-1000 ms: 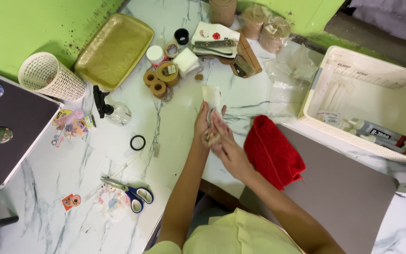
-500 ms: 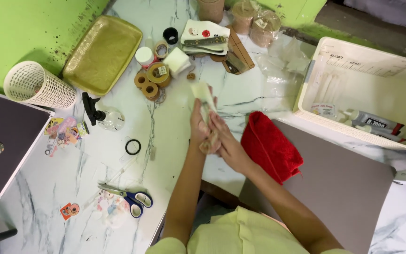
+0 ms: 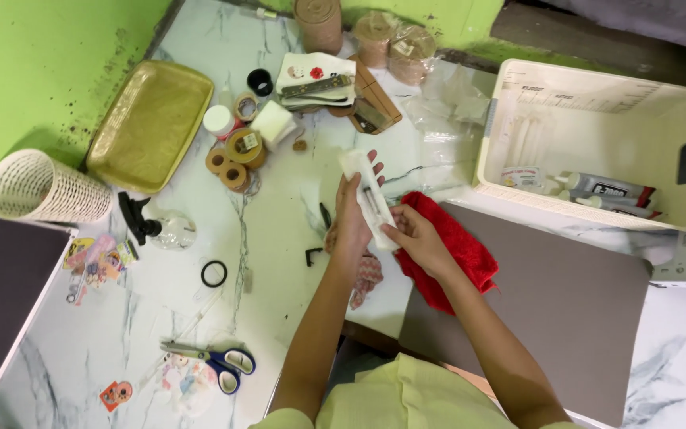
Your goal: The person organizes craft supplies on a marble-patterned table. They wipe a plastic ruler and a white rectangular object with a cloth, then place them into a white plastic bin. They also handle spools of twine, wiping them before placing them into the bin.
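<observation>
Both my hands hold one long white packet [image 3: 365,191] with a dark thin object inside, above the marble table [image 3: 279,262]. My left hand [image 3: 352,218] grips it along its left side with fingers stretched upward. My right hand [image 3: 414,238] pinches the packet's lower end. A red cloth [image 3: 450,246] lies just under and to the right of my right hand.
A gold tray [image 3: 150,123], a woven white basket [image 3: 37,191], tape rolls [image 3: 236,151], a black ring [image 3: 214,273], blue-handled scissors [image 3: 216,364], stickers [image 3: 93,258], a grey board [image 3: 541,318] and a cream bin [image 3: 597,143] with glue tubes [image 3: 597,189] lie around.
The white packet went from a small bundle between my hands to a long strip held upright. The view shifted slightly left and down.
</observation>
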